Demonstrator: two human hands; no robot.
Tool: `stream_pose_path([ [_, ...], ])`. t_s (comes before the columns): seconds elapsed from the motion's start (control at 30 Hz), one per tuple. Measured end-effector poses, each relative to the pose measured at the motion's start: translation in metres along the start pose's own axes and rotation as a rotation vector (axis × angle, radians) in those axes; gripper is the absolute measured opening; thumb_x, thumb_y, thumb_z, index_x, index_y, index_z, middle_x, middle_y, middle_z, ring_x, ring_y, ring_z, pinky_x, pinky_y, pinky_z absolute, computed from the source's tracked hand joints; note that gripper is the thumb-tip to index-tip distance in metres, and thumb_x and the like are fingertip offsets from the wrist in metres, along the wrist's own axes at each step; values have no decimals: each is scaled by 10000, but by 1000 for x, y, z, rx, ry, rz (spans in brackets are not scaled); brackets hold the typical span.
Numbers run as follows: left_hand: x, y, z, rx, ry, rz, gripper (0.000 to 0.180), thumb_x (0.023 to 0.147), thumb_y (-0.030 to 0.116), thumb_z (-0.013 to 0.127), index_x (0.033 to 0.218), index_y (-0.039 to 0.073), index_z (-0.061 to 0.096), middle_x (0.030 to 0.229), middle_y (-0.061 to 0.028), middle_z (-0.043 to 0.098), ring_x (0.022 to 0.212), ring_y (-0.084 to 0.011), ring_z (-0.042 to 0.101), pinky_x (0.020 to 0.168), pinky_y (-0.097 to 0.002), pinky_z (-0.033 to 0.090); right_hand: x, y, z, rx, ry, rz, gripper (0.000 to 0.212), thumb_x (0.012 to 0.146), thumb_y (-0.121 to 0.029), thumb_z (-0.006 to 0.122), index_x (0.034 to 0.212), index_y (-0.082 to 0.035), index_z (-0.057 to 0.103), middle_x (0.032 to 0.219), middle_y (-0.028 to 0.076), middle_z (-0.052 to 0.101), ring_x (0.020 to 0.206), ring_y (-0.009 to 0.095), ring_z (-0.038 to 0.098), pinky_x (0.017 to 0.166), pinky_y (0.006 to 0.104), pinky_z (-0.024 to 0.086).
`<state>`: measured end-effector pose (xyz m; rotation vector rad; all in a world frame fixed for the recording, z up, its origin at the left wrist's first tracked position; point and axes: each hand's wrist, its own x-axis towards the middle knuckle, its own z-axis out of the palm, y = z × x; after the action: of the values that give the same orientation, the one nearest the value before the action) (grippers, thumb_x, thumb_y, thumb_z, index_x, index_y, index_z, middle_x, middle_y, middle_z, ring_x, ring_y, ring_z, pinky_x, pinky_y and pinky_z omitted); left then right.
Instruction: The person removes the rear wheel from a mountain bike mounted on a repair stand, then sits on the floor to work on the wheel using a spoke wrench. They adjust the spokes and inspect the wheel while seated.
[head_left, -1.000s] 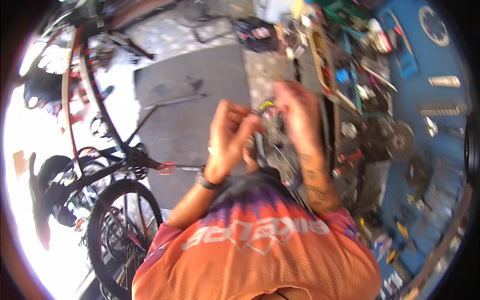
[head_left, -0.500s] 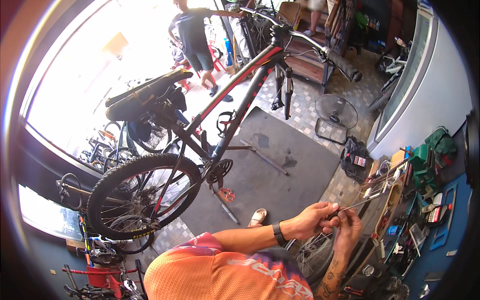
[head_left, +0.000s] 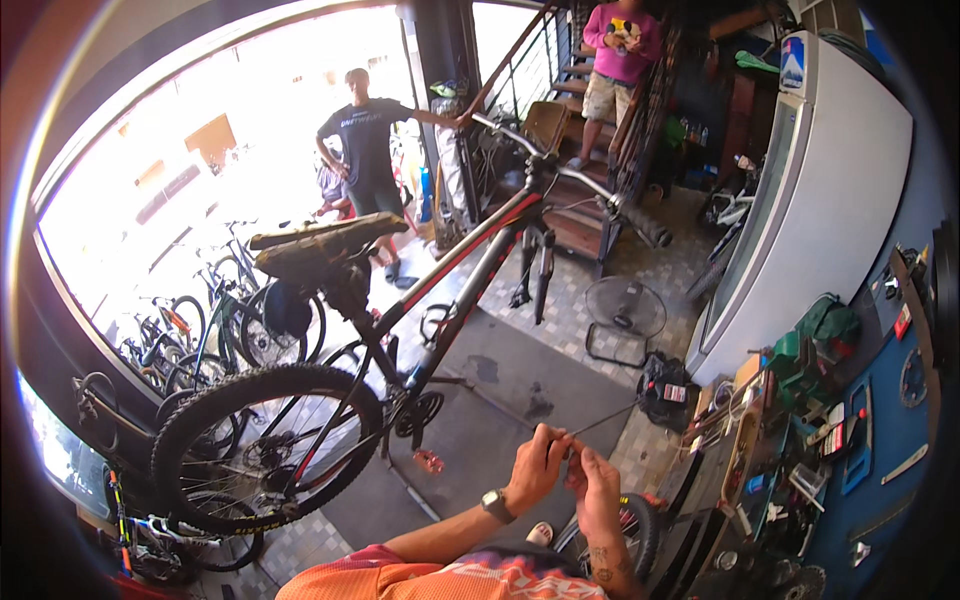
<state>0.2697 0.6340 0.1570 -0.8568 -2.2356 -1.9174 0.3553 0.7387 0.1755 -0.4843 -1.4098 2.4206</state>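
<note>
Both hands are up in front of my chest, close together, with fingertips almost meeting. My left hand (head_left: 537, 466), with a watch at the wrist, is closed in a pinch. My right hand (head_left: 597, 488), below a tattooed forearm, also pinches, its fingers bent. Between them is a thin straight dark rod (head_left: 608, 418), pointing away to the upper right; its near end is hidden by my fingers. Ahead and to the left, a black and red mountain bike (head_left: 470, 270) is held off the floor. Its fork (head_left: 535, 275) carries no front wheel.
A workbench (head_left: 870, 490) crowded with tools runs along the right. Beyond it are a white upright fridge (head_left: 800, 220), a floor fan (head_left: 625, 305) and a black plastic bag (head_left: 665, 390). Two people stand near the wooden stairs (head_left: 575, 225). Several bikes (head_left: 200, 335) are parked at left.
My hands, still together with the rod, have shifted left in view. The view has tilted up, showing more of the stairs and a person in pink there. The bike looks unmoved.
</note>
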Motion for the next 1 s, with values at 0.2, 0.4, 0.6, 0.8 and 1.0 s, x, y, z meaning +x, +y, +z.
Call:
stream_pose_path([
  [0.2, -15, -17, -53, 13, 56, 127, 119, 1070, 97, 578, 1047, -12, 539, 879, -165, 720, 753, -251, 729, 652, -363, 559, -20, 3, 51, -19, -61, 59, 603, 1113, -497, 521, 1314, 44, 693, 909, -24, 541, 761, 79, 502, 669, 259, 433],
  [0.4, -42, -62, -152, -609, 126, -405, 172, 1124, 159, 530, 1035, 41, 442, 775, -52, 582, 629, -121, 537, 549, -284, 430, -30, 22, 155, -258, -191, -142, 547, 1115, -459, 538, 1342, 19, 679, 962, 18, 612, 721, 70, 518, 661, 240, 433],
  [0.6, -118, -84, -238, -709, 122, -575, 214, 1131, 204, 543, 1036, 61, 414, 746, -44, 550, 602, -115, 494, 526, -282, 385, 45, 77, 352, -136, -485, -44, 440, 1069, -370, 649, 1317, -7, 658, 1126, 66, 687, 861, 103, 650, 714, 249, 558],
  [0.8, -162, -79, -289, -766, 82, -605, 204, 1127, 212, 554, 1051, 66, 433, 754, -61, 579, 597, -112, 483, 538, -281, 399, 131, 113, 461, -199, -393, 175, 266, 1029, -316, 713, 1116, -66, 681, 883, 12, 657, 783, 132, 688, 584, 251, 532],
  [1.0, -186, -89, -331, -710, 145, -609, 193, 1122, 224, 564, 1056, 77, 459, 774, -61, 576, 624, -110, 501, 562, -280, 421, 149, 142, 465, -55, -341, -45, 284, 1036, -313, 707, 1071, -31, 695, 588, 2, 505, 485, 80, 477, 422, 281, 325],
])
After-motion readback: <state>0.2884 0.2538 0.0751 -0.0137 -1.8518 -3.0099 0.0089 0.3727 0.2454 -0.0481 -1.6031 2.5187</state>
